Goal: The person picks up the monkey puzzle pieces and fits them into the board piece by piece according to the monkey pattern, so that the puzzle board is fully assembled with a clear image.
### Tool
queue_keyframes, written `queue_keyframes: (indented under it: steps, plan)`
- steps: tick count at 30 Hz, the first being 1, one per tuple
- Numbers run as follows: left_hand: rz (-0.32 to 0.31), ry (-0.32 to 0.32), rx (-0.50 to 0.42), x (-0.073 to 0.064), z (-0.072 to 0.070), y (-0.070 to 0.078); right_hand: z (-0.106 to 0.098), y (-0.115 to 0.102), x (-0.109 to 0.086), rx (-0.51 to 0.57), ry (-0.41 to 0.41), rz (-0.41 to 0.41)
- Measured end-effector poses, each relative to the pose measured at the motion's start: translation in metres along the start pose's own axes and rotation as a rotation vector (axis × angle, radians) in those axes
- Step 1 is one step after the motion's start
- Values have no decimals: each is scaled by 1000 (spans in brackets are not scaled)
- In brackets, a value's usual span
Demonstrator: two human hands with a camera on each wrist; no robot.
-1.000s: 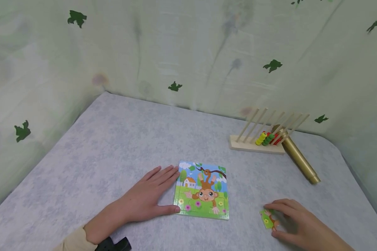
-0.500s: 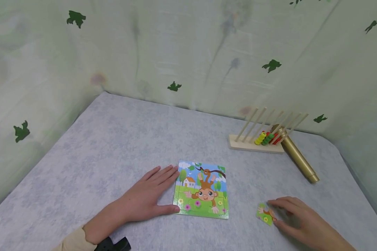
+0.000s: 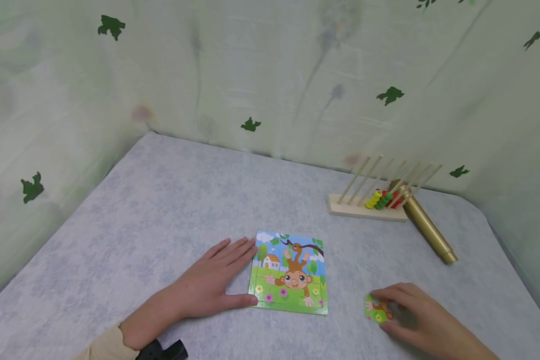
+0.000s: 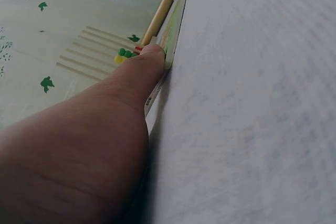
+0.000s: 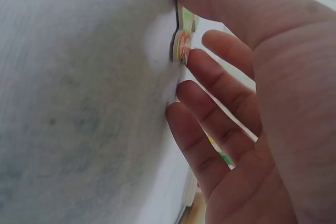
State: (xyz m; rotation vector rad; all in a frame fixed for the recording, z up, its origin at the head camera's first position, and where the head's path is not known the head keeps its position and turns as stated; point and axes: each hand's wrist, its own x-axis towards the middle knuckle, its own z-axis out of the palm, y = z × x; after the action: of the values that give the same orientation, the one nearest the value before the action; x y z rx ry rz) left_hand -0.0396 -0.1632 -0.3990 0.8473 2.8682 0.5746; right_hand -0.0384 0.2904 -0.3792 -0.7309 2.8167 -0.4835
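Observation:
A square jigsaw puzzle (image 3: 292, 295) with a hanging monkey picture lies flat on the table. My left hand (image 3: 216, 285) lies flat at its left side, fingers straight, fingertips and thumb tip touching its edge. In the left wrist view the left thumb (image 4: 139, 69) rests at the puzzle's rim. To the right, my right hand (image 3: 416, 315) pinches a small loose puzzle piece (image 3: 373, 310), green with a brown arm and a yellow flower, between thumb and fingertips at table level. The right wrist view has this piece (image 5: 183, 43) edge-on, with the other fingers loosely bent beside it.
Toward the back right stands a wooden peg rack (image 3: 364, 212) with yellow, green and red beads. A gold-coloured tube (image 3: 429, 232) lies against it. A pale patterned curtain (image 3: 270, 70) closes off the back of the grey table (image 3: 175, 200).
The loose piece has turned on the table under my right fingers and shifted slightly left. My right hand has moved a little left with it. The left hand and the puzzle stay put.

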Motion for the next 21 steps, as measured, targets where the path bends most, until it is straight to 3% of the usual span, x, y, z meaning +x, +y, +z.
queue_keyframes:
  steps: [5, 12, 14, 21]
  plan:
    - [0, -4, -10, 0, 0, 0, -1, -2, 2, 7, -32, -31]
    - [-3, -4, -3, 0, -1, 1, 4, -4, 7, 9, 118, -223]
    - [-4, -1, 2, 0, -1, 1, 4, -5, 9, 5, 133, -244]
    - [-1, -1, 2, 0, 0, 0, 3, -10, 13, 34, 76, -254]
